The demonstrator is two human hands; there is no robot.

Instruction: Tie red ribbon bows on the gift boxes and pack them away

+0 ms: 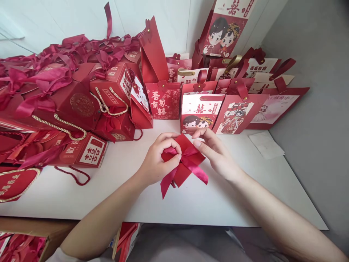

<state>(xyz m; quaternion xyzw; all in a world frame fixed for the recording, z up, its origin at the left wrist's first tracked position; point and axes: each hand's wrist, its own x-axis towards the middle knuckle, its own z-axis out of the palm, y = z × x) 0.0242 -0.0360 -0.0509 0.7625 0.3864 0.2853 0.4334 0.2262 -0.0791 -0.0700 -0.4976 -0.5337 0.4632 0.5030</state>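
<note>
A small red gift box (183, 179) is held just above the white table, its top crossed by a dark pink satin ribbon (198, 172) with two loose tails hanging toward me. My left hand (159, 158) wraps the box's left side, thumb and forefinger pinching the ribbon near its knot. At the box's upper right corner, my right hand (218, 154) has its fingers apart and curved, with nothing between them. Whether its fingertips touch the box I cannot tell. Behind the hands stands a red and white paper gift bag (200, 112) with a printed cartoon couple.
Ribbon-tied red boxes (62, 94) with rope handles are piled at the left. Red gift bags (163, 100) stand in rows at the back, up to the grey wall (321, 127). A white paper sheet (267, 145) lies right. A cardboard carton (51, 233) sits below the table's front edge.
</note>
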